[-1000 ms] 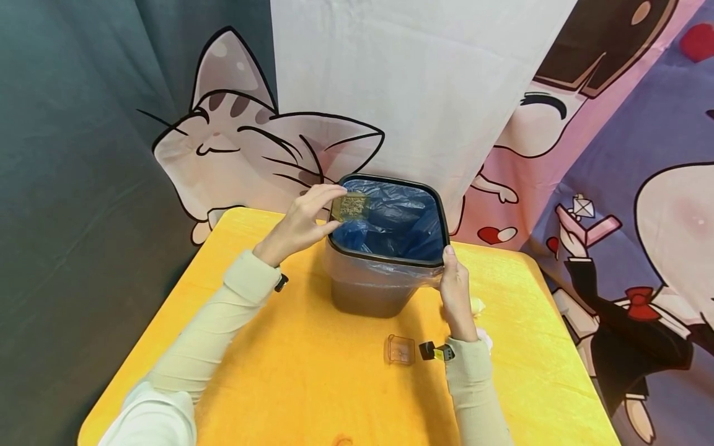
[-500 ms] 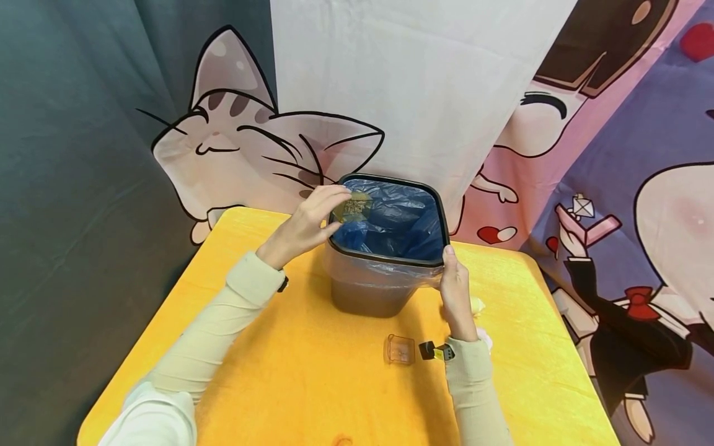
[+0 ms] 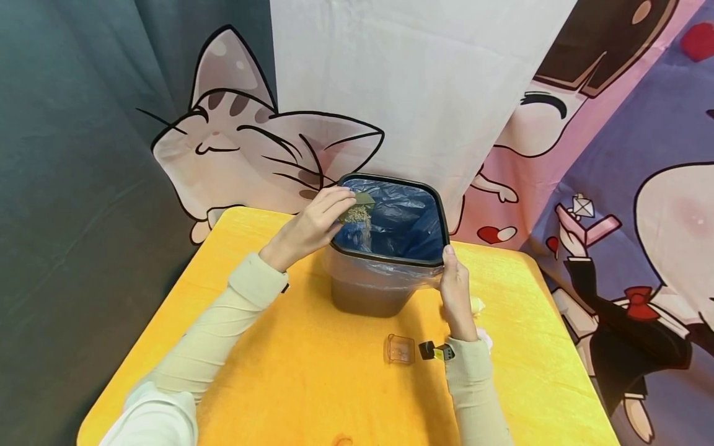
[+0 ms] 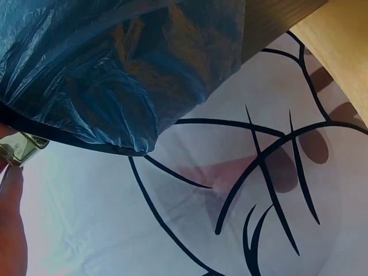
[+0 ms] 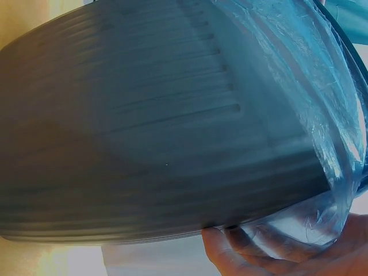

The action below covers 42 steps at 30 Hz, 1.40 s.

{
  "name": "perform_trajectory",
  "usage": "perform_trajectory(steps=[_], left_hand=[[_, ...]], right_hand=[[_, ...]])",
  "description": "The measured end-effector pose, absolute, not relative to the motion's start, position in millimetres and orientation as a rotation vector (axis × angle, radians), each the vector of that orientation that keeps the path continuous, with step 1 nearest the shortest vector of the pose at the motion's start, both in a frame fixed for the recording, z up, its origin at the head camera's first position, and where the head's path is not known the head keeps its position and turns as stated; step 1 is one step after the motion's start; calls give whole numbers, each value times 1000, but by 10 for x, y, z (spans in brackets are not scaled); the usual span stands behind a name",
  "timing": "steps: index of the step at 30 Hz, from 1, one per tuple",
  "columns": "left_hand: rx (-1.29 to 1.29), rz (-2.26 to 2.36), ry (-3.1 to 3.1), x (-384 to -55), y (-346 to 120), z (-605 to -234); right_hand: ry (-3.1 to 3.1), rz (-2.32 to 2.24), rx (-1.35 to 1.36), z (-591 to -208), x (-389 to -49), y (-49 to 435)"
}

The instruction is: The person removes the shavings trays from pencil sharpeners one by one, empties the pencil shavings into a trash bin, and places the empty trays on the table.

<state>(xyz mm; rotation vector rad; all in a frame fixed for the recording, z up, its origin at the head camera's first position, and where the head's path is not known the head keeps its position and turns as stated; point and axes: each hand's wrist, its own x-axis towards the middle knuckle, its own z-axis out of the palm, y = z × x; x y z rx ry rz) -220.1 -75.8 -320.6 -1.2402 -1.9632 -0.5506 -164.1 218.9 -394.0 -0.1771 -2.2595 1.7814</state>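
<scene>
My left hand [image 3: 312, 226] grips a small see-through yellowish box [image 3: 365, 199] over the left side of the trash can [image 3: 370, 300]. The box is tipped, and a stream of pale grains [image 3: 365, 232] falls from it inside the blue bag [image 3: 413, 210] lining the can. In the left wrist view, part of the box [image 4: 24, 148] shows between fingertips by the dark rim. My right hand [image 3: 456, 285] holds the can's right front corner, thumb on the rim and fingers underneath the overhanging bag [image 5: 310, 224] in the right wrist view.
A clear square lid-like piece [image 3: 401, 350] lies on the yellow tablecloth [image 3: 312, 371] in front of the can. Pale yellow [image 3: 476, 305] and pinkish [image 3: 485, 339] bits sit partly hidden behind my right wrist. Behind the table hangs a cartoon-printed curtain [image 3: 418, 80].
My left hand has turned and moved slightly right, tilting the box over. Grains that lay inside it now pour down into the can. The right hand stays on the rim.
</scene>
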Motion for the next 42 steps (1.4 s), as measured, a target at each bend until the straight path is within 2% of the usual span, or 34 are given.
perform_trajectory(steps=[24,42], left_hand=[[-1243,-170,-1925,-2149,-747,-3148],[-1272,-54,-1941,-2135,-784,-3150]], right_hand=[[-2209,1817,-139,-3962,-1650,2177],[-2215,1825,-148,-3959,-1647,2180]])
